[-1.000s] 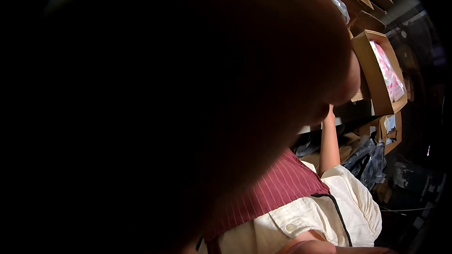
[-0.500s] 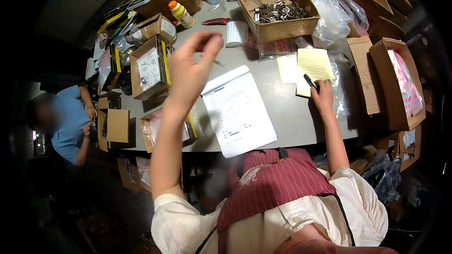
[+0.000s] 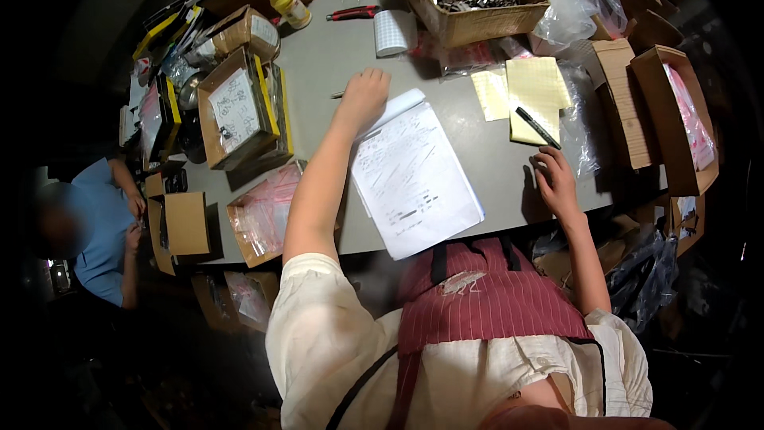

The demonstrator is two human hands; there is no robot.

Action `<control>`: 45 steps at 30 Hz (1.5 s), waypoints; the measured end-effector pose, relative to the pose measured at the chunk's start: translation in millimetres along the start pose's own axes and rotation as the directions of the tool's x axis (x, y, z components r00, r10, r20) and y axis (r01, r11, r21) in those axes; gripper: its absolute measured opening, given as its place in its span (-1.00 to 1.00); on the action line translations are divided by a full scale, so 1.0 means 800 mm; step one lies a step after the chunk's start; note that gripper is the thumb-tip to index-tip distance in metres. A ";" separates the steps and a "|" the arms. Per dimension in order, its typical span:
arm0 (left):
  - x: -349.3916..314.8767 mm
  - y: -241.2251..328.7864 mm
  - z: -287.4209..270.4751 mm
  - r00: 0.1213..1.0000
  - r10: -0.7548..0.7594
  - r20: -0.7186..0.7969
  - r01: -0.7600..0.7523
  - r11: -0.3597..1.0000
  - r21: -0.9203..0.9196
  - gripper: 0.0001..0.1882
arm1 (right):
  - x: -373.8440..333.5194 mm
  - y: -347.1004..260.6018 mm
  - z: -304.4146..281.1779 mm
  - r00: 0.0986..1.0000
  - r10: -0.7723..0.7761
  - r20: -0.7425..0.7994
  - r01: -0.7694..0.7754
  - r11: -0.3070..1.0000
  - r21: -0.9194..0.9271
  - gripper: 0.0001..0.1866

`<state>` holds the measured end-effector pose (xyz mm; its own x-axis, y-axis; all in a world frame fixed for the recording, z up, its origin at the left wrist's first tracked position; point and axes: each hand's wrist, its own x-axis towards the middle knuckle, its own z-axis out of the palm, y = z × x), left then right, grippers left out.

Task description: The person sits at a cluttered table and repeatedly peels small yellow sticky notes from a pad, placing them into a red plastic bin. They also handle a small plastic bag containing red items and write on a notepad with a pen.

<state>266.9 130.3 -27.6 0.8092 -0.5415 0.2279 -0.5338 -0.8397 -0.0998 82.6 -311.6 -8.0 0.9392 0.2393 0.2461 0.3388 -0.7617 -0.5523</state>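
Note:
My left hand [image 3: 365, 99] is closed over the table beside the top edge of a notepad [image 3: 418, 167] covered in handwriting. One end of a thin pen [image 3: 337, 95] pokes out from under that hand; the rest is hidden by the fingers. At the right, my right hand [image 3: 555, 181] has its fingers loosely bent and apart, holding nothing. Just beyond its fingertips, a black marker [image 3: 538, 127] lies slantwise across a pad of yellow paper [image 3: 535, 95].
A cardboard box of small metal parts [image 3: 469, 20] stands at the back. A red cutter knife [image 3: 352, 13], a white roll [image 3: 395, 33] and an orange-capped bottle [image 3: 287, 5] are nearby. Boxes line both sides. At left sits another person [image 3: 103, 223] in a blue shirt.
My left hand has come down from mid-air to the table and closed over the pen. My right hand has let go of the black marker and drawn back toward me.

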 end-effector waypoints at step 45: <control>-0.343 0.152 -0.096 0.941 -0.337 0.033 0.245 0.612 -0.752 -0.86 | 0.036 -0.265 0.181 0.856 0.307 0.415 -0.505 0.329 0.798 -0.69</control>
<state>-39.2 180.3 -27.6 0.9493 -0.2283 0.2160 -0.3126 -0.6155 0.7235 45.5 -56.0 0.9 0.9314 0.2208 -0.2893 -0.3184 0.1091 -0.9417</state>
